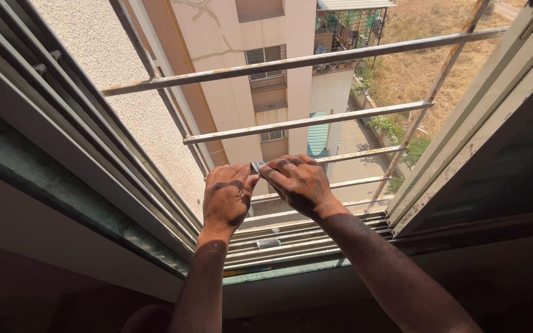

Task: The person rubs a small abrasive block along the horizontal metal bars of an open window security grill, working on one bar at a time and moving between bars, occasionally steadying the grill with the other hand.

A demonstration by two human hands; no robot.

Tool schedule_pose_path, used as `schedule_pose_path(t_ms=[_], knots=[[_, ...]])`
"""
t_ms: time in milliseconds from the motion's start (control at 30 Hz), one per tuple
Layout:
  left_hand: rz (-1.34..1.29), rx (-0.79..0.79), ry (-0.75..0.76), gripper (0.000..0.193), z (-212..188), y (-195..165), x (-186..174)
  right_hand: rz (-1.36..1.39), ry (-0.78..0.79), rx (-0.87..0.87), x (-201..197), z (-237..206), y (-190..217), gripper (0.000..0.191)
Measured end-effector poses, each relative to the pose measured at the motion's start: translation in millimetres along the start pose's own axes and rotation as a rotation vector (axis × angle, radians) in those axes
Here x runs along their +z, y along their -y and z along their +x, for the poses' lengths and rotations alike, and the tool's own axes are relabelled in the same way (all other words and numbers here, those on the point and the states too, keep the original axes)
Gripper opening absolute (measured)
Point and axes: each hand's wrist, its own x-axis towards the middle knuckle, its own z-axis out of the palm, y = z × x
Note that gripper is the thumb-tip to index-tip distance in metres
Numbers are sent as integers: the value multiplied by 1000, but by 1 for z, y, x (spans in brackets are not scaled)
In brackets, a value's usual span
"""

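Both my hands reach out through an open window to a rusty white metal grille. My left hand (pixel 227 198) and my right hand (pixel 298 182) meet at one horizontal grille bar (pixel 365 152), fingers closed around a small grey metal piece (pixel 256 166) pinched between them on that bar. What the piece is exactly is too small to tell. Most of it is hidden by my fingers.
More grille bars (pixel 306 122) run above and below my hands. The sliding window tracks (pixel 291 240) lie under my wrists, with a small grey object (pixel 268 243) lying in them. A window frame (pixel 464 142) stands at right. Buildings and ground lie far below.
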Motion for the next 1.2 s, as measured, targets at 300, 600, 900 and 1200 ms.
schedule_pose_path(t_ms=[300, 600, 900, 1200], knots=[[-42, -137, 20, 39, 7, -11, -4, 73, -37, 42, -12, 3, 13, 26], [-46, -183, 6, 29, 9, -13, -4, 194, 23, 200, -2, 9, 11, 25], [0, 213, -154, 28, -56, -22, 19, -1, 148, 69, -8, 2, -3, 33], [140, -81, 129, 48, -72, -9, 54, -163, 111, 94, -44, -29, -36, 33]])
